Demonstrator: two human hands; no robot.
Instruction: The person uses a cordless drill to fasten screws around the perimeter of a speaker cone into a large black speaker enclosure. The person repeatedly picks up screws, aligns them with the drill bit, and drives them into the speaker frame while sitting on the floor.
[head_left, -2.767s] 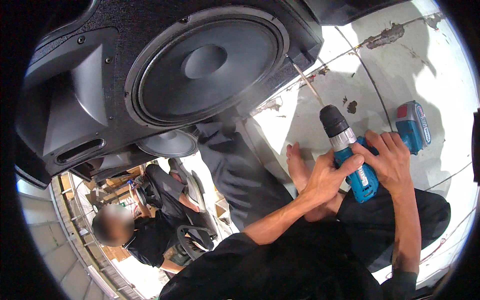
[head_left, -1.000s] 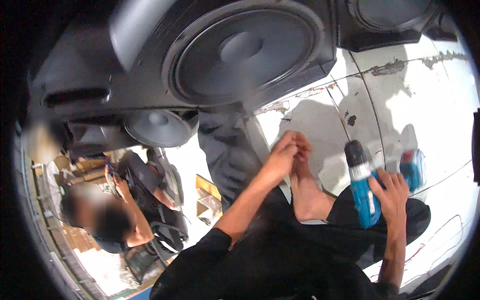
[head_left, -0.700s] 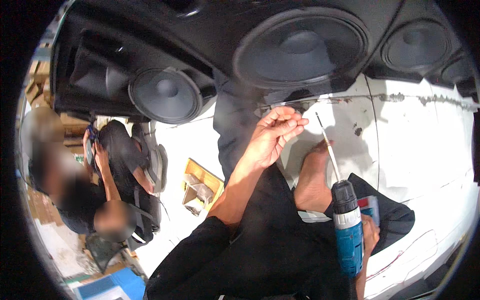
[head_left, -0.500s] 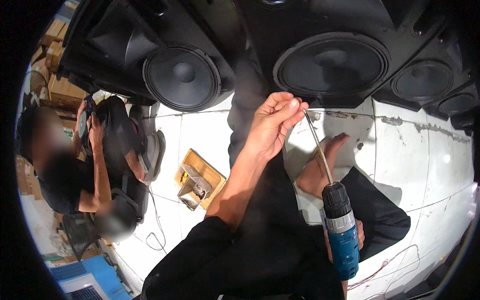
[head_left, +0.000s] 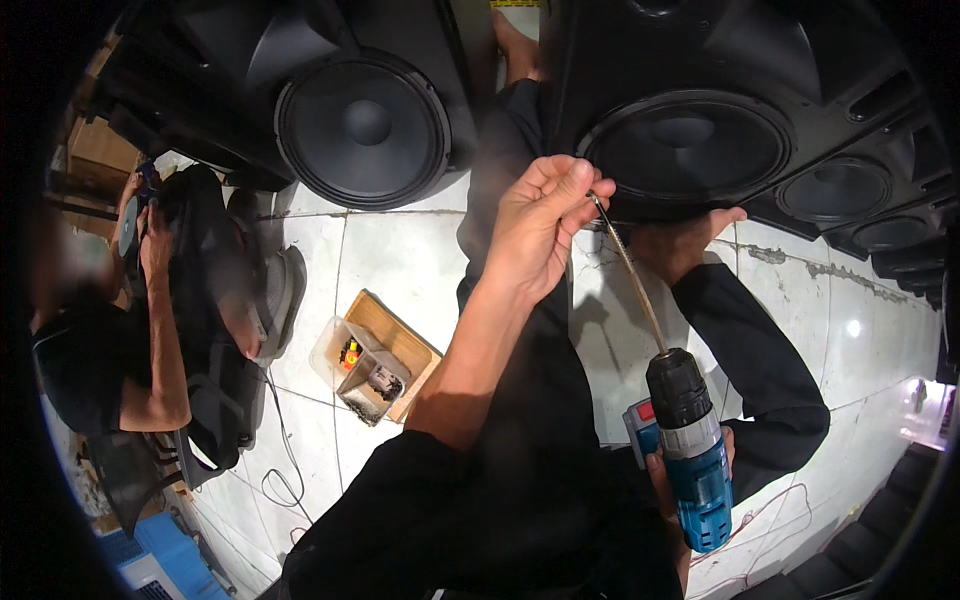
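**Fingertips now steady the long bit at the speaker's rim**

Fingers [head_left: 578,190] of our left hand [head_left: 540,235] are pressed together in a pinch around the top of the long, thin metal driver bit [head_left: 630,272], close to where its tip meets the lower rim of the large round black speaker cone [head_left: 685,150] in the black cabinet. Half a second ago the same hand held the bit lower in our view, short of that rim; the view has since swung and the tip has come up against the edge of the driver. A little earlier the hand was bare of the bit altogether and the drill hung off to the side.

Our right hand [head_left: 665,490] grips the blue and grey cordless drill [head_left: 692,450] from below; its fingers are mostly hidden behind the body, so we cannot tell whether one rests on the trigger. The bit runs slanted from the chuck up to the pinch. We judge that the tool is now lined up at the rim, guided by fingertips, though whether the tip sits in a screw head is too small to tell.

Our bare foot [head_left: 685,240] rests on the white tiled floor [head_left: 400,250] just beneath the cabinet. To the left stand a second black speaker [head_left: 362,128], a small clear plastic box of parts on a piece of brown board [head_left: 375,365], and another person in black [head_left: 110,330] crouches over their own work.
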